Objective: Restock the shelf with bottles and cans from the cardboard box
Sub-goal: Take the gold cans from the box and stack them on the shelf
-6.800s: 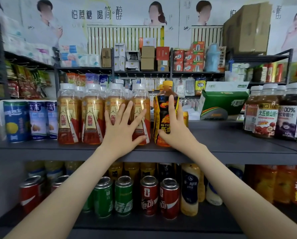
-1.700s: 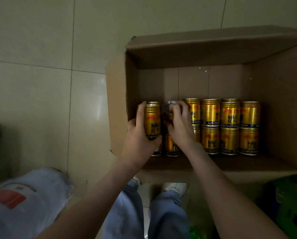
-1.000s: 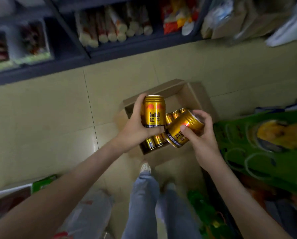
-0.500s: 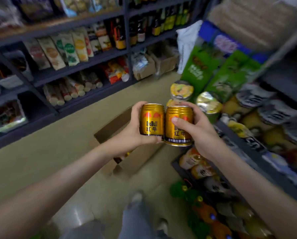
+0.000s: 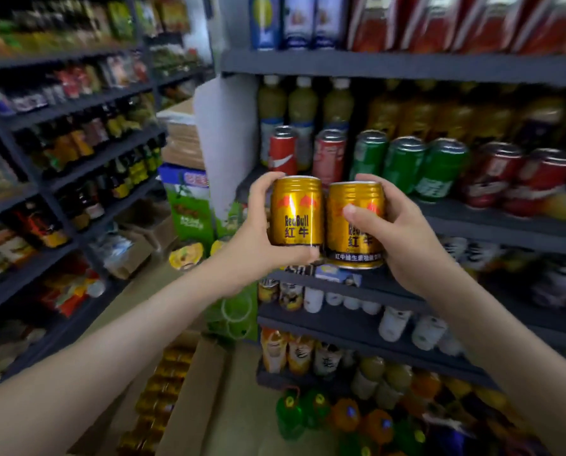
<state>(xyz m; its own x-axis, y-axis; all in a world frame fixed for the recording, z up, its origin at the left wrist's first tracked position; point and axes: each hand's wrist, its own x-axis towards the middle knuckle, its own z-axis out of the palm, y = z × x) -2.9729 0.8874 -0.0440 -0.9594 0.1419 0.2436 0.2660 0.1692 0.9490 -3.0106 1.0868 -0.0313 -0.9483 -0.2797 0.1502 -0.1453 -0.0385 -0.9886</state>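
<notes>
My left hand (image 5: 252,238) grips a gold Red Bull can (image 5: 296,210), held upright. My right hand (image 5: 403,235) grips a second gold can (image 5: 354,225), its thumb across the front. The two cans touch side by side in front of the dark grey shelf (image 5: 472,222). That shelf carries red and green cans (image 5: 403,162) with bottles behind them. The cardboard box (image 5: 182,399) lies low on the floor, with several gold cans (image 5: 159,393) still inside.
More shelf levels below hold small white bottles (image 5: 393,320) and juice bottles. Green and orange jugs (image 5: 340,416) stand on the floor by the box. A second shelving unit (image 5: 61,153) runs along the left, across the aisle. Green cartons (image 5: 189,209) are stacked at the aisle's end.
Both hands lifted the two gold cans out of the box and up to shelf height. The view has swung from the floor round to the drinks shelf.
</notes>
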